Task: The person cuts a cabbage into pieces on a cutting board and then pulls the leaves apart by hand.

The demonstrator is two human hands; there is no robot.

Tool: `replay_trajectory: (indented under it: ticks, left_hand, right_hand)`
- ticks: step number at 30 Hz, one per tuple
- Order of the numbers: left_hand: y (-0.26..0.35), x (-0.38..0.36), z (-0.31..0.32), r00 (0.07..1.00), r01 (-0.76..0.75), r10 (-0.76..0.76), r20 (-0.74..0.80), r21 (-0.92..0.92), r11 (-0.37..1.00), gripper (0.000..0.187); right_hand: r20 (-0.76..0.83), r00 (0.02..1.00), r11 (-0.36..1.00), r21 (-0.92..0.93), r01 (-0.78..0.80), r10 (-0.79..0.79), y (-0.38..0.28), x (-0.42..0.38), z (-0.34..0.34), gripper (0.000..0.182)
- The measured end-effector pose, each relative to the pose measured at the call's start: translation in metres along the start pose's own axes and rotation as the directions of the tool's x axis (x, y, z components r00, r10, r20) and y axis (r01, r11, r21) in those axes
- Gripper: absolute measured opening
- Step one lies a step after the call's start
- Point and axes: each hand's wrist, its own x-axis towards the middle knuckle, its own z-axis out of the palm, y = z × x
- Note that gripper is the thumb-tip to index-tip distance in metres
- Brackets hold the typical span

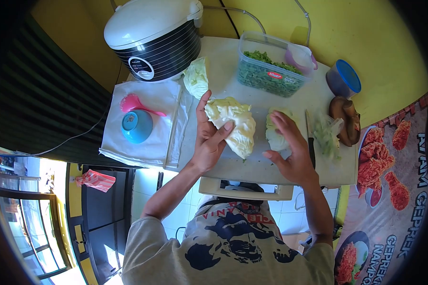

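Note:
My left hand grips a pale cabbage chunk above the table, thumb pressed on its cut, layered side. To the right, my right hand is open, thumb and fingers spread, with nothing in it. Beneath its fingers lies another cabbage piece, partly covered by the hand. A knife with a dark handle rests just right of that hand. One more cabbage wedge sits beside the rice cooker.
A clear tub of chopped greens stands at the back, near a blue-lidded container. The rice cooker is back left. On white sheets lie a blue bowl and pink ladle. A plastic bag lies right.

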Motion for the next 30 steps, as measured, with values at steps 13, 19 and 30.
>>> replay_trajectory:
  ticks: [13, 19, 30]
  left_hand:
    - [-0.016, -0.009, 0.001, 0.977, -0.212, 0.174, 0.122, 0.485, 0.848, 0.091]
    - [-0.016, -0.011, -0.005, 0.978, -0.206, 0.149, 0.144, 0.579, 0.789, 0.092]
    - [-0.005, -0.005, 0.002, 0.993, -0.098, 0.073, 0.091, 0.315, 0.944, 0.092]
  right_hand:
    - [0.002, 0.953, 0.777, 0.580, -0.247, 0.302, -0.024, 0.011, 0.037, 0.057]
    - [-0.001, 0.959, 0.801, 0.549, -0.238, 0.285, -0.015, 0.007, 0.036, 0.052]
    - [0.035, 0.993, 0.884, 0.452, -0.116, 0.112, -0.026, 0.002, 0.036, 0.071]
